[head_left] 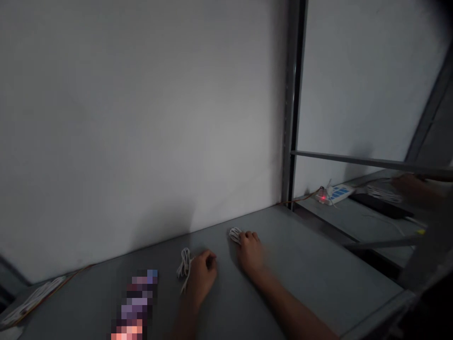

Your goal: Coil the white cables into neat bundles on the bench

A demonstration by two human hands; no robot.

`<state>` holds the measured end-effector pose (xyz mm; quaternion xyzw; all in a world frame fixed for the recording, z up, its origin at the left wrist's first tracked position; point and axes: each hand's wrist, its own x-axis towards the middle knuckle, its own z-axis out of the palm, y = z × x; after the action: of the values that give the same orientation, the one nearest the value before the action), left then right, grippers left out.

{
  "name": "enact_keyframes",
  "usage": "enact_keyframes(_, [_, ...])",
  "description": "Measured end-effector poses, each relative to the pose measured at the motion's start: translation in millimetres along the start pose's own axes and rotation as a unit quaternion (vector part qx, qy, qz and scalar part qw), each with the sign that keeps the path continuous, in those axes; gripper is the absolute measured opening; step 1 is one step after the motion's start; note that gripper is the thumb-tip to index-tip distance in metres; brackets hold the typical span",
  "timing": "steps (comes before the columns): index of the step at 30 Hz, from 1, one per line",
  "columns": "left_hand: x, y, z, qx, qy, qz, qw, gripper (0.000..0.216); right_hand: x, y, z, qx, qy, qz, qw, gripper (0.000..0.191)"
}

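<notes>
My right hand (250, 252) is closed over the right end of a coiled white cable (234, 234), low over the grey tabletop (300, 264). To its left, my left hand (202, 276) is curled, with thumb and forefinger bent round into a loop. Directly beside the left hand's outer edge is a second bundle of white cable (184, 262), its loops pointing up and a loose end trailing down. Whether the left fingers grip any part of that bundle is hidden.
A pixelated object (136, 307) lies left of my hands. More white cables (38, 297) are at the far left. Beyond a metal post (292, 104), a lit power strip (334, 194), a black device (378, 206) and another person's hand (410, 183) appear. A white wall stands behind.
</notes>
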<state>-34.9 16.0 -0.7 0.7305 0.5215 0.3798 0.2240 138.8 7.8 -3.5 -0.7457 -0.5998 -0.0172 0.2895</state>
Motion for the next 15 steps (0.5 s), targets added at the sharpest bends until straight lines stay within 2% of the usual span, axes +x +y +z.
enact_keyframes(8, [2.4, -3.5, -4.1, 0.066, 0.075, 0.025, 0.995, 0.017, -0.4, 3.3, 5.1, -0.018, -0.006, -0.013, 1.000, 0.026])
enact_keyframes(12, [2.5, -4.8, -2.8, 0.087, 0.096, 0.023, 0.991, 0.013, 0.3, 1.8, 10.2, 0.115, 0.043, -0.044, 0.991, 0.025])
enact_keyframes(15, [1.4, 0.4, -2.4, 0.016, 0.085, 0.034, 0.996, 0.013, 2.0, -3.5, 15.8, 0.277, 0.066, -0.037, 0.958, 0.019])
